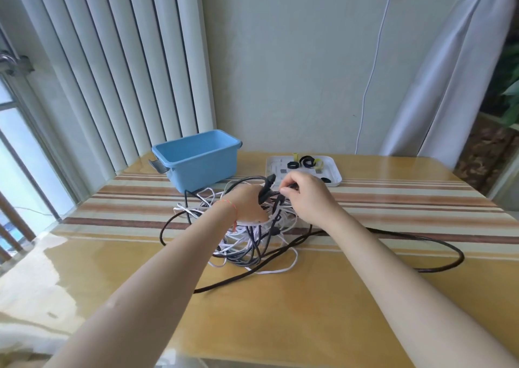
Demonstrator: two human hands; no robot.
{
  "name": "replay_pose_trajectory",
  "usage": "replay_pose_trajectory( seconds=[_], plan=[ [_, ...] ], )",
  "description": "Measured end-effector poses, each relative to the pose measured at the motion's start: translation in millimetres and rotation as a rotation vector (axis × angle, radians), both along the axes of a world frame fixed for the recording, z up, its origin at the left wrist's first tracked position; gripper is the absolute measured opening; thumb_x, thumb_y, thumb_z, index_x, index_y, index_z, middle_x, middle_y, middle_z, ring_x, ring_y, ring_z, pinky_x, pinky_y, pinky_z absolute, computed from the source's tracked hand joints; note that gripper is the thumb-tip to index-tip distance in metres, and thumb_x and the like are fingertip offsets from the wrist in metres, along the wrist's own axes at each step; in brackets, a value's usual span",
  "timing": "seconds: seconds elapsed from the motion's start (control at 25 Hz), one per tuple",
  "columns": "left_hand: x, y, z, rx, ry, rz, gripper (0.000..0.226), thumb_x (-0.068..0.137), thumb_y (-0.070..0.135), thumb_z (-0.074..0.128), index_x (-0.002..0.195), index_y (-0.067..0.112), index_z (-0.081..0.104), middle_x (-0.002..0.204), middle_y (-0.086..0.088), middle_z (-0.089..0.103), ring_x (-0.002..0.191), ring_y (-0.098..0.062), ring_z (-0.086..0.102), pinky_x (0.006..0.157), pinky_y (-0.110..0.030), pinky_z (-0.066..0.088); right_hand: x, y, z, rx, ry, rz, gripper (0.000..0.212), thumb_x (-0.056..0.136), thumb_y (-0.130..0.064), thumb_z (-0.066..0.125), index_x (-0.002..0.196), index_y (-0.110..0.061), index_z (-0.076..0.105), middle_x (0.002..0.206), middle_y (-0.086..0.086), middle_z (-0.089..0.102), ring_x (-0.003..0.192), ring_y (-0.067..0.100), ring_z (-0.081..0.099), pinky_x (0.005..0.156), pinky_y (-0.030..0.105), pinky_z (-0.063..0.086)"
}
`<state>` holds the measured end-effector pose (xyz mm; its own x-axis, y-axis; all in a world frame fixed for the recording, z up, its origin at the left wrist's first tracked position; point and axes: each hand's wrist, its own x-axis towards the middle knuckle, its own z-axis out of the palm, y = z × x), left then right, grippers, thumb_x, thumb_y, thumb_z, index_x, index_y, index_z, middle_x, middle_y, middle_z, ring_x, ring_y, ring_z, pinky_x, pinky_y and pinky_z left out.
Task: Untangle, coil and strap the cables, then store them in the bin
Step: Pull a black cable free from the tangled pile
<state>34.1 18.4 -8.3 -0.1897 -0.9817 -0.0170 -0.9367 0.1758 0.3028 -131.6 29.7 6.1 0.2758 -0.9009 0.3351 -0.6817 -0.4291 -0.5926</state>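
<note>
A tangle of black and white cables (252,244) lies in the middle of the table. My left hand (247,202) is lifted over the heap and closed around a bunch of black cable with a plug end sticking up. My right hand (306,196) is just to its right, thumb and fingers pinched on a thin black cable. A thick black cable (438,244) loops out to the right across the table. The empty blue bin (196,159) stands behind the heap, to the left.
A white tray (334,168) with several black and yellow straps sits at the back of the table, right of the bin. A white cord hangs from a wall socket (373,67). Blinds are at the left, a curtain at the right.
</note>
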Motion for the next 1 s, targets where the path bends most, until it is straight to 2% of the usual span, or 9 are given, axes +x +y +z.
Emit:
replay_pose_trajectory(
  seconds=[0.08,0.2,0.32,0.44,0.52,0.6,0.72,0.88,1.0],
  plan=[
    [2,0,-1,-0.008,-0.023,-0.010,0.017,0.077,0.022,0.064,0.091,0.017,0.055,0.079,0.000,0.056,0.077,-0.023,0.056,0.061,-0.027,0.041,-6,2,4,0.056,-0.005,-0.003,0.010,0.098,-0.022,0.055,0.095,-0.017,0.063,0.097,-0.005,0.063,0.091,0.015,0.058,0.074,0.028,0.042],
    [4,1,6,-0.131,0.128,0.064,0.017,0.079,0.032,0.066,0.083,0.019,0.056,0.077,0.002,0.058,0.076,-0.023,0.056,0.064,-0.028,0.045,-6,7,24,0.063,0.404,-0.001,0.032,0.099,-0.038,0.050,0.080,-0.014,0.060,0.078,0.001,0.061,0.073,0.019,0.058,0.060,0.031,0.042],
    [4,-2,17,-0.204,0.207,0.174,0.028,0.078,0.040,0.069,0.082,0.014,0.059,0.078,-0.001,0.061,0.075,-0.024,0.058,0.064,-0.031,0.045,12,18,29,-0.044,0.666,-0.028,0.016,0.099,-0.013,0.042,0.089,-0.010,0.055,0.085,0.008,0.059,0.079,0.027,0.058,0.059,0.032,0.037],
    [11,-7,21,-0.294,0.347,0.267,0.023,0.081,0.039,0.065,0.079,0.017,0.060,0.077,-0.002,0.064,0.077,-0.027,0.060,0.065,-0.031,0.048,32,30,19,-0.188,0.572,-0.068,0.017,0.102,-0.018,0.041,0.107,-0.008,0.054,0.096,0.011,0.067,0.087,0.032,0.064,0.061,0.034,0.038],
    [39,-14,25,-0.368,0.508,0.421,0.019,0.086,0.038,0.060,0.085,0.019,0.064,0.083,-0.005,0.068,0.079,-0.028,0.063,0.072,-0.035,0.054,31,46,21,-0.179,0.390,0.048,0.029,0.103,-0.038,0.043,0.092,-0.013,0.054,0.079,0.006,0.066,0.074,0.030,0.062,0.055,0.034,0.038],
    [85,-20,31,-0.431,0.605,0.659,0.023,0.089,0.036,0.053,0.096,0.017,0.065,0.090,-0.008,0.070,0.082,-0.029,0.064,0.079,-0.041,0.057,4,63,41,-0.168,0.092,0.192,0.032,0.098,-0.041,0.052,0.081,-0.014,0.059,0.060,-0.001,0.056,0.057,0.016,0.052,0.054,0.032,0.037],
    [135,-20,33,-0.416,0.468,0.844,0.025,0.088,0.037,0.051,0.099,0.017,0.061,0.090,-0.006,0.067,0.082,-0.029,0.062,0.081,-0.039,0.055,-60,38,71,-0.209,-0.250,0.026,0.023,0.098,-0.030,0.053,0.082,-0.021,0.066,0.052,-0.003,0.049,0.047,0.008,0.039,0.053,0.027,0.033],
    [106,-19,24,-0.337,0.504,0.626,0.018,0.091,0.033,0.056,0.102,0.021,0.063,0.088,0.000,0.067,0.083,-0.021,0.063,0.084,-0.041,0.058,-65,-7,56,0.034,-0.044,-0.014,0.022,0.102,-0.018,0.045,0.095,-0.025,0.064,0.057,-0.009,0.056,0.053,0.009,0.048,0.063,0.029,0.039],
    [87,-18,27,-0.209,0.457,0.485,0.023,0.089,0.032,0.063,0.107,0.019,0.068,0.094,-0.005,0.071,0.081,-0.022,0.064,0.082,-0.036,0.057,-43,-9,40,0.018,0.077,-0.042,0.023,0.099,-0.015,0.045,0.095,-0.018,0.067,0.064,-0.006,0.056,0.067,0.015,0.049,0.063,0.028,0.037]
  ],
)
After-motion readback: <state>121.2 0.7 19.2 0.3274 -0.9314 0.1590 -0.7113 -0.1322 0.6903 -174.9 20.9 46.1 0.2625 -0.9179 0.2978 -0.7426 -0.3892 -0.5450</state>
